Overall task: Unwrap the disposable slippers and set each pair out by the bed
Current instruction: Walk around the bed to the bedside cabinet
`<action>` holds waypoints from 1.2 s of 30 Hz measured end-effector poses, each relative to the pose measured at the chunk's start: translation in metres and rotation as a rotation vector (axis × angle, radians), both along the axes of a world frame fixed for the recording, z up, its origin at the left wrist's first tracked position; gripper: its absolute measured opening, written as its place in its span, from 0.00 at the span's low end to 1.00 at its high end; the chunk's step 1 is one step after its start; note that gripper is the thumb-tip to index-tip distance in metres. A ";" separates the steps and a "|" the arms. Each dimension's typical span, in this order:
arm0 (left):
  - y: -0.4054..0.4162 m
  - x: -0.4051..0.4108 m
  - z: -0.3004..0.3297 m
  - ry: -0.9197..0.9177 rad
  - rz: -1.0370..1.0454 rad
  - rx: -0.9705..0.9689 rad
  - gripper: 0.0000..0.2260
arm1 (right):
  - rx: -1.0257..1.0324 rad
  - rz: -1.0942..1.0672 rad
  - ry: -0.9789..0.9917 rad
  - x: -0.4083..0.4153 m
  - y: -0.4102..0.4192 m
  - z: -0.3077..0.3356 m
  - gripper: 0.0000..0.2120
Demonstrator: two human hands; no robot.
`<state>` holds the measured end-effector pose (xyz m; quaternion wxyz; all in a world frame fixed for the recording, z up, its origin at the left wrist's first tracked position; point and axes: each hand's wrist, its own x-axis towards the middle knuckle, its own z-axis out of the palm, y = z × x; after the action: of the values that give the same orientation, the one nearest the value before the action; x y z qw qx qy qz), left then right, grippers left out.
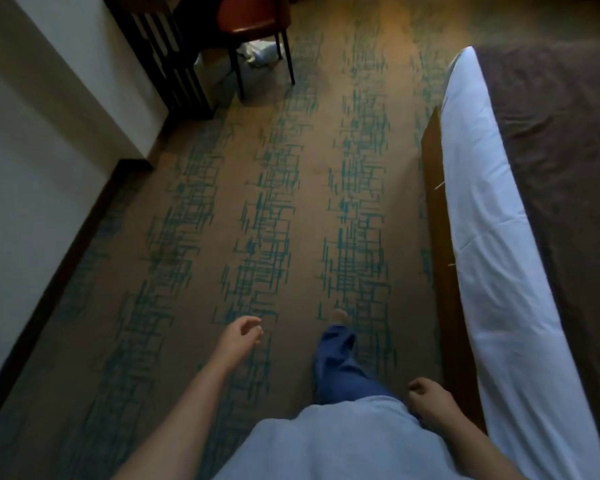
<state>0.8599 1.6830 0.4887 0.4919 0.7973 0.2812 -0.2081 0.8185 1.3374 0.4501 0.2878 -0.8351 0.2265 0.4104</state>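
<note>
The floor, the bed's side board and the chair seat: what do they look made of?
The floor looks like carpet, matte tan with teal crosshatch stripes. The bed's side board looks like brown wood or veneer, smooth, flat-faced. The chair seat seems padded red vinyl or leather, slightly shiny; blur leaves that open.

Lt blue shirt [343, 445], blue trousers [336, 368].

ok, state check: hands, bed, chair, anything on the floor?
left hand: empty, fingers loosely curled, out in front
right hand: empty, loosely curled, low by the bed frame
bed: made, white sheet under brown cover
chair: upright, red seat
white bundle: on carpet under chair, too blurred to identify
slippers: none identifiable
</note>
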 end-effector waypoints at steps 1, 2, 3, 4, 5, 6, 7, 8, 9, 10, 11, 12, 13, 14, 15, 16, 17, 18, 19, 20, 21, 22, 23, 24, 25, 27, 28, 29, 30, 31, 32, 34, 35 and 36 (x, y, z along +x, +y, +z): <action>0.001 0.021 -0.004 0.003 0.007 0.000 0.09 | -0.001 0.029 0.020 0.027 0.001 -0.002 0.15; 0.001 0.040 -0.008 0.016 0.015 -0.001 0.08 | -0.003 0.052 0.031 0.054 0.003 -0.002 0.15; 0.002 0.058 -0.011 0.032 0.021 -0.002 0.08 | -0.002 0.066 0.025 0.082 0.004 -0.002 0.15; 0.003 0.075 -0.012 0.057 0.018 0.002 0.08 | -0.002 0.071 0.010 0.112 0.006 -0.001 0.15; 0.006 0.092 -0.014 0.079 0.005 0.009 0.08 | -0.002 0.075 -0.012 0.140 0.008 0.000 0.15; 0.010 0.109 -0.013 0.104 -0.002 0.018 0.08 | 0.004 0.070 -0.030 0.169 0.011 0.004 0.15; 0.015 0.127 -0.014 0.118 0.006 0.026 0.09 | 0.012 0.069 -0.050 0.198 0.014 0.009 0.15; 0.019 0.147 -0.015 0.127 0.026 0.036 0.10 | 0.016 0.078 -0.065 0.229 0.018 0.014 0.15; 0.024 0.166 -0.016 0.129 0.049 0.046 0.11 | 0.021 0.092 -0.079 0.259 0.021 0.019 0.15; 0.026 0.185 -0.017 0.133 0.070 0.058 0.11 | 0.026 0.105 -0.089 0.289 0.024 0.024 0.16; 0.027 0.203 -0.018 0.138 0.091 0.066 0.11 | 0.027 0.116 -0.099 0.318 0.027 0.027 0.16; 0.028 0.221 -0.019 0.149 0.104 0.070 0.11 | 0.025 0.129 -0.107 0.345 0.030 0.030 0.17; 0.027 0.237 -0.022 0.154 0.112 0.061 0.10 | 0.026 0.139 -0.117 0.370 0.033 0.033 0.17; 0.025 0.252 -0.024 0.167 0.118 0.045 0.10 | 0.028 0.138 -0.128 0.395 0.035 0.035 0.17; 0.023 0.268 -0.026 0.183 0.124 0.024 0.09 | 0.030 0.133 -0.136 0.419 0.037 0.035 0.16; 0.021 0.285 -0.029 0.194 0.134 0.004 0.08 | 0.034 0.127 -0.136 0.442 0.038 0.035 0.16; 0.021 0.303 -0.032 0.201 0.135 -0.011 0.07 | 0.033 0.121 -0.135 0.464 0.039 0.033 0.16; 0.021 0.323 -0.036 0.210 0.114 -0.016 0.07 | 0.031 0.108 -0.133 0.485 0.041 0.029 0.16; 0.025 0.347 -0.040 0.212 0.085 -0.017 0.07 | 0.028 0.087 -0.130 0.504 0.043 0.026 0.16; 0.031 0.375 -0.043 0.218 0.075 -0.014 0.08 | 0.027 0.061 -0.125 0.523 0.044 0.022 0.16; 0.037 0.405 -0.043 0.218 0.079 -0.017 0.09 | 0.026 0.037 -0.117 0.540 0.046 0.019 0.15; 0.045 0.437 -0.041 0.214 0.075 -0.017 0.10 | 0.023 0.013 -0.104 0.555 0.047 0.018 0.15; 0.052 0.470 -0.037 0.209 0.062 -0.002 0.11 | 0.019 -0.014 -0.086 0.569 0.049 0.019 0.15; 0.060 0.503 -0.031 0.201 0.047 0.022 0.11 | 0.021 -0.047 -0.068 0.582 0.049 0.018 0.14; 0.066 0.535 -0.025 0.183 0.028 0.039 0.12 | 0.025 -0.086 -0.051 0.593 0.050 0.018 0.14; 0.075 0.600 -0.015 0.143 -0.006 0.055 0.12 | 0.020 -0.153 -0.054 0.619 0.050 0.018 0.12; 0.076 0.633 -0.011 0.129 -0.016 0.057 0.12 | 0.013 -0.183 -0.067 0.633 0.049 0.017 0.10; 0.075 0.665 -0.006 0.113 -0.027 0.062 0.12 | 0.008 -0.215 -0.077 0.646 0.047 0.016 0.08; 0.071 0.695 0.000 0.095 -0.039 0.059 0.12 | 0.009 -0.250 -0.078 0.659 0.044 0.013 0.07; 0.064 0.723 0.006 0.077 -0.056 0.059 0.12 | 0.010 -0.288 -0.069 0.670 0.041 0.010 0.08; 0.056 0.750 0.011 0.061 -0.079 0.057 0.12 | 0.014 -0.325 -0.052 0.680 0.037 0.004 0.08; 0.038 0.799 0.019 0.015 -0.117 0.039 0.12 | 0.043 -0.394 0.006 0.702 0.030 -0.009 0.09; 0.029 0.822 0.020 0.000 -0.131 0.030 0.12 | 0.058 -0.427 0.033 0.715 0.026 -0.016 0.09; 0.018 0.846 0.018 -0.003 -0.148 0.022 0.12 | 0.064 -0.454 0.046 0.732 0.021 -0.025 0.08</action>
<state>1.7056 1.7013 0.5072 0.4668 0.8216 0.2230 -0.2396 1.5503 1.3581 0.4251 0.3939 -0.7436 0.4020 0.3609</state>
